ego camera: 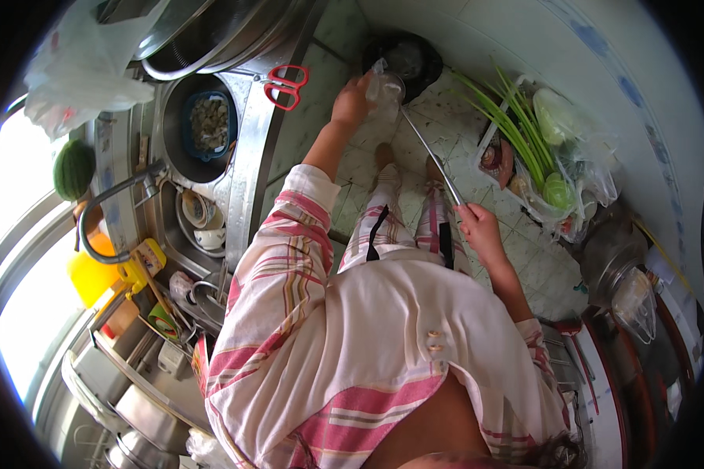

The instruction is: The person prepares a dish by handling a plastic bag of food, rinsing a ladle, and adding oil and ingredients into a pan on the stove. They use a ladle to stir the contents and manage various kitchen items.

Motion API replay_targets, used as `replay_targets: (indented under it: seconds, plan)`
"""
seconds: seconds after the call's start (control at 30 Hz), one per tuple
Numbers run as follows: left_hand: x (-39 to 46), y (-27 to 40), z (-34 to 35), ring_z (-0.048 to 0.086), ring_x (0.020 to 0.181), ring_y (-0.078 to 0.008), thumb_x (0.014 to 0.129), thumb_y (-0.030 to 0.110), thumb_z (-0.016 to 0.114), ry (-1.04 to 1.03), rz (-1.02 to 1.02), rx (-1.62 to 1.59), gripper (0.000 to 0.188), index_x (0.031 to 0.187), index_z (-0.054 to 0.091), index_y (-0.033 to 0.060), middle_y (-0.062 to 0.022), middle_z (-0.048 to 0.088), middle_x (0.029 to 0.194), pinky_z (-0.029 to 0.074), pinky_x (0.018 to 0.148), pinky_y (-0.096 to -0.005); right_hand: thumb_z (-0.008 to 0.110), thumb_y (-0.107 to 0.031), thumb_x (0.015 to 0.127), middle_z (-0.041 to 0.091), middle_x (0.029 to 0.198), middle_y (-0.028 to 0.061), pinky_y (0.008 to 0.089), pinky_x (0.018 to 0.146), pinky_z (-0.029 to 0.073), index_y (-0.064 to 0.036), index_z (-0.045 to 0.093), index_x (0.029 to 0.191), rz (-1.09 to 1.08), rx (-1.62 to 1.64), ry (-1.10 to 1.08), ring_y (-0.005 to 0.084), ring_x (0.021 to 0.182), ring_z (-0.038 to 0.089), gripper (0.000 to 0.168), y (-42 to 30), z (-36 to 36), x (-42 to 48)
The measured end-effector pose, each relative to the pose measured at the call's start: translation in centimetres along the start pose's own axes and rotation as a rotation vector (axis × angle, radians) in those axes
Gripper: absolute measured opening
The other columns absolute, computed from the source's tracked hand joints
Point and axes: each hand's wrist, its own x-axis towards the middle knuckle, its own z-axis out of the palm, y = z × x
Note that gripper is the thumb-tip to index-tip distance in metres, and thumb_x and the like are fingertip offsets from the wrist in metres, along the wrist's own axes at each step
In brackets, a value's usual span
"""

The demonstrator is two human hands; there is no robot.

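My right hand (481, 230) grips the handle end of a long-handled metal utensil (429, 151), likely a ladle or skimmer. Its round head reaches up to my left hand (351, 104), which pinches a crumpled piece of clear plastic (380, 89). The plastic partly covers the utensil's head, so I cannot tell whether anything lies in it. Just beyond them, a round bin with a black liner (431, 54) stands on the tiled floor, with some clear plastic inside.
At left is a steel sink (244, 126) with a blue basket of shellfish-like pieces (211, 126), stacked bowls (202, 214) and a curved faucet (97, 208). Red-handled scissors (286, 88) lie at the counter edge. Plastic bags with green onions (525, 126) rest on the floor at right.
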Motion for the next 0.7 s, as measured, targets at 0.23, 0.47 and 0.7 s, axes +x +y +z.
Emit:
replay_targets:
  seconds: [0.23,0.47,0.7]
  plan:
    - [3.6,-9.2,9.6,0.061,0.102,-0.0374,0.079,0.016,0.062,-0.183,-0.058,-0.014,0.054,0.132,0.053,0.0191,-0.0198,0.065,0.106,0.049,0.088,-0.0431,0.056,-0.027,0.097,0.042,0.060,-0.0063,0.0192,0.038,0.021,-0.007,0.065,0.108,-0.148,0.019,0.320,0.0007,0.044,0.030,0.024,3.3,0.1,2.9]
    - [10.9,-7.3,12.3,0.036,0.133,-0.0323,0.083,0.052,0.062,-0.229,-0.823,-1.085,0.077,0.142,0.039,0.0084,-0.0163,0.038,0.145,0.034,0.105,-0.0469,0.058,-0.022,0.096,0.044,0.062,-0.0052,0.0191,0.040,0.025,-0.004,0.065,0.109,-0.055,0.107,0.416,0.0011,0.047,0.034,0.025,2.9,-2.3,3.6]
    - [14.0,-5.4,13.3,0.012,0.145,-0.0329,0.093,0.064,0.037,-0.114,-0.802,-1.602,0.087,0.152,0.011,0.0048,-0.0145,0.011,0.158,0.016,0.115,-0.0533,0.059,-0.019,0.095,0.043,0.062,-0.0058,0.0190,0.042,0.026,-0.003,0.067,0.110,0.025,0.192,0.417,0.0012,0.050,0.036,0.024,5.6,-2.7,4.3]
